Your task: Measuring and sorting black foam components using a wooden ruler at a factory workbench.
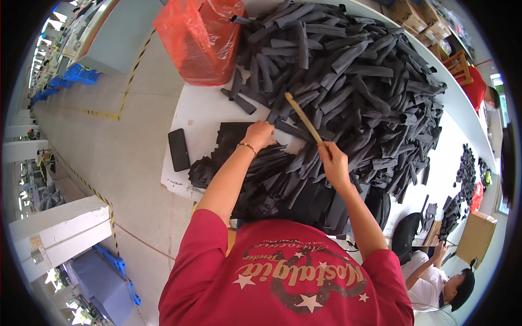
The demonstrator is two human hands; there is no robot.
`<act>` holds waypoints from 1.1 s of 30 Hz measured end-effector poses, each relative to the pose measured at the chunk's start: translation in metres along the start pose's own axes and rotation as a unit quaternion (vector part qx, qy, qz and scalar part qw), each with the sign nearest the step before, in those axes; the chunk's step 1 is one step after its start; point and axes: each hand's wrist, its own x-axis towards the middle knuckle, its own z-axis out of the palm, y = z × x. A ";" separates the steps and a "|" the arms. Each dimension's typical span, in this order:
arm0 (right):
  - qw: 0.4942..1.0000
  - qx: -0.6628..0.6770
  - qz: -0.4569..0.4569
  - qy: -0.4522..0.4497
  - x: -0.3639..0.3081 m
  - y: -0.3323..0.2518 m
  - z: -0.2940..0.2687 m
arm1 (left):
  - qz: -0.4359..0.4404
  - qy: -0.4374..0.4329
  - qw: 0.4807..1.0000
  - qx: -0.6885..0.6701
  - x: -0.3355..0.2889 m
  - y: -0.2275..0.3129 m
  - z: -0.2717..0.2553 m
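Note:
My right hand is closed round the lower end of a thin wooden stick, which slants up and left over a big heap of dark grey fabric tubes. My left hand, with a bracelet at the wrist, has its fingers bent closed at the end of one dark fabric tube; its fingertips are partly hidden. Beneath and beside my left forearm lies a stack of flat dark fabric pieces, with more bunched up along the near edge of the table.
A red plastic bag stands at the table's far left corner. A black phone lies on the white table. To the right, a person in white works beside a cardboard box. Another person in red is at far right.

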 end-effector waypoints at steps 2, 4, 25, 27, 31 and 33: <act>1.000 -0.006 0.004 -0.005 -0.010 0.006 -0.005 | 0.019 -0.072 0.992 0.100 0.006 -0.004 0.009; 0.999 -0.020 0.026 -0.019 -0.016 0.011 -0.010 | 0.032 -0.029 0.995 0.091 0.007 -0.006 0.014; 0.966 -0.214 -0.139 -0.029 -0.036 0.020 -0.048 | -0.053 0.004 0.959 -0.280 -0.023 0.021 -0.049; 0.959 -0.230 -0.167 -0.021 -0.035 0.011 -0.058 | -0.056 -0.002 0.955 -0.292 -0.030 0.023 -0.063; 0.937 -0.273 -0.212 -0.044 -0.033 0.002 -0.070 | -0.080 -0.011 0.939 -0.334 -0.042 0.023 -0.078; 0.924 -0.305 -0.222 -0.063 -0.033 -0.001 -0.073 | -0.079 -0.005 0.936 -0.342 -0.046 0.024 -0.082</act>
